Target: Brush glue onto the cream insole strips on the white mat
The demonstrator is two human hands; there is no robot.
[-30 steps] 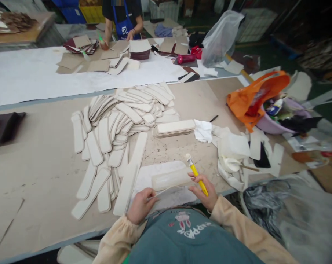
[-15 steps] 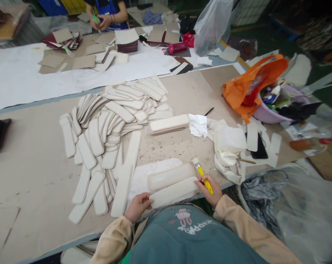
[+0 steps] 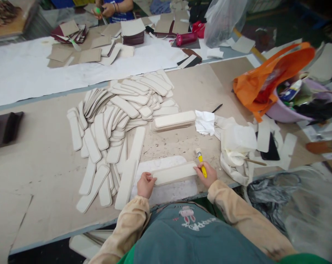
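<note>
A long cream-coloured strip (image 3: pixel 174 173) lies flat between my hands, over the spot of a rounded piece on white paper (image 3: pixel 179 187). My left hand (image 3: pixel 146 184) pinches the strip's left end. At its right end, my right hand (image 3: pixel 207 173) grips the strip and also holds a yellow-handled paintbrush (image 3: pixel 201 160), bristles pointing up and away. How much of the rounded piece lies beneath the strip is hidden. Left of the paper, longer plain strips (image 3: pixel 130 172) lie beside a big heap of rounded strips (image 3: pixel 101 132).
A neat stack of strips (image 3: pixel 174 120) lies ahead, with crumpled white paper (image 3: pixel 205 123) beside it. To the right are a cloth-wrapped white tub (image 3: pixel 239 139), an orange bag (image 3: pixel 270 80) and a lilac basin (image 3: pixel 288 114). Across the table a person's hands (image 3: pixel 108 10) work.
Both hands have moved the strip forward, from the table's near edge onto the rounded piece, which it now covers. The brush has come along in my right hand. The view has shifted slightly.
</note>
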